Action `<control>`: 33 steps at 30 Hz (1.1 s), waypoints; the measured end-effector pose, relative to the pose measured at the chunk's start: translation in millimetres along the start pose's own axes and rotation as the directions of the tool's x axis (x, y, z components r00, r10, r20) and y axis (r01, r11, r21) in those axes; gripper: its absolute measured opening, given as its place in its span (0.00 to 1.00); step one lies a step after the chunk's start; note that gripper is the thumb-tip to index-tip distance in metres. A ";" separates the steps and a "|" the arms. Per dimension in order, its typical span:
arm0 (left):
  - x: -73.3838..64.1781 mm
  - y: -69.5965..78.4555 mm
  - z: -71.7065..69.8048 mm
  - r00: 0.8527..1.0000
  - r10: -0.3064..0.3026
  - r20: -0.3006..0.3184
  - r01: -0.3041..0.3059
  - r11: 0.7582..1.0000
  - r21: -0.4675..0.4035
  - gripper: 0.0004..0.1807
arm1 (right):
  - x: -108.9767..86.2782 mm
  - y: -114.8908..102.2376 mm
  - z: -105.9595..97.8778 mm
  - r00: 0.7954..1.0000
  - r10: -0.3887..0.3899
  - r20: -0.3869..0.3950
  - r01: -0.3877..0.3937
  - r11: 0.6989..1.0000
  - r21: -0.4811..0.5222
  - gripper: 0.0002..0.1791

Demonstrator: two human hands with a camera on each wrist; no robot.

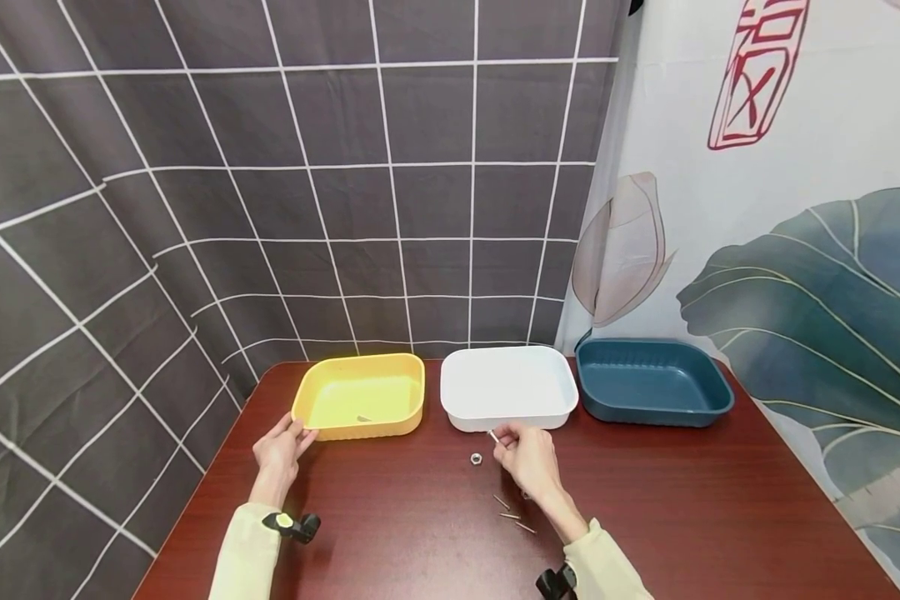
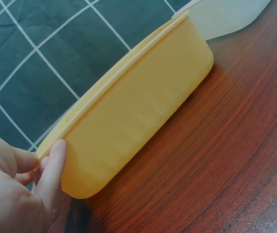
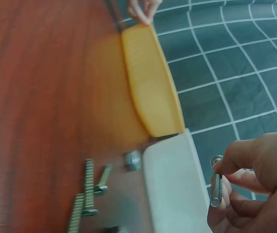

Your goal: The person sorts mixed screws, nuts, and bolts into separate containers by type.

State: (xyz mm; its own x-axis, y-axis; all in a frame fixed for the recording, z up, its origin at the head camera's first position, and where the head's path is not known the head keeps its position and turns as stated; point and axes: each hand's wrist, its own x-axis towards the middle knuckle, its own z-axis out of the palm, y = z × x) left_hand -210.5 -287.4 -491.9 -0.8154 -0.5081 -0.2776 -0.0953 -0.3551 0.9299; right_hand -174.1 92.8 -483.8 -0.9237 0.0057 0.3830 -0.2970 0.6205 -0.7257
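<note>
My left hand (image 1: 276, 454) pinches the rim of a yellow tray (image 2: 133, 111) at its near left corner, thumb and fingers on either side of the edge. A small dark piece (image 1: 363, 418) lies inside that tray. Close over the front edge of a white tray (image 1: 510, 421), my right hand (image 1: 528, 458) holds a small silver cylindrical metal piece (image 3: 216, 190) with a round end, between thumb and fingers. A hex nut (image 1: 476, 458) sits on the table just left of this hand. Several threaded bolts (image 3: 89, 182) lie on the wood nearer to me.
A dark blue tray (image 1: 652, 408) stands right of the white one, all three in a row along the back of the reddish-brown table (image 1: 390, 533). Behind them hangs a dark gridded cloth (image 1: 427, 200), with a white printed curtain (image 1: 675, 117) at right.
</note>
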 end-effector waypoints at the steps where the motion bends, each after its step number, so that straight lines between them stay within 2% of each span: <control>1: 0.2 0.2 -0.1 1.000 0.000 -0.002 0.000 1.000 0.000 0.29 | 3.4 -2.4 -0.3 1.000 -0.006 0.004 0.006 1.000 0.014 0.09; 9: 1.0 1.7 -0.9 1.000 0.006 -0.010 -0.006 1.000 -0.003 0.28 | 35.1 -30.9 2.1 0.997 -0.068 0.029 0.064 0.990 0.129 0.09; 15: 0.7 3.0 0.1 1.000 0.009 -0.012 -0.009 1.000 -0.012 0.28 | 59.9 -52.1 10.7 0.993 -0.118 0.026 0.113 0.981 0.155 0.09; 20: -0.4 3.9 1.4 1.000 0.011 -0.013 -0.011 1.000 0.002 0.27 | 78.5 -66.7 21.1 0.989 -0.135 0.052 0.124 0.977 0.174 0.08; 25: -1.0 4.8 2.4 1.000 0.011 -0.003 -0.011 1.000 -0.003 0.27 | 94.3 -77.3 34.5 0.987 -0.121 0.102 0.099 0.976 0.196 0.07; 33: 0.5 1.9 2.6 1.000 0.013 -0.026 -0.013 1.000 -0.016 0.26 | 109.2 -86.1 60.0 0.978 -0.113 0.173 0.078 0.976 0.203 0.08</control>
State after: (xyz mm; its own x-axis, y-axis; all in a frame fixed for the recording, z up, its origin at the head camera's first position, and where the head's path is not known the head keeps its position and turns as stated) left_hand -212.5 -286.3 -489.6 -0.8016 -0.5326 -0.2716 -0.0750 -0.3611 0.9295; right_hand -263.9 -7.0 -413.8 -0.9118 -0.2002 0.3585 -0.4105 0.4474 -0.7945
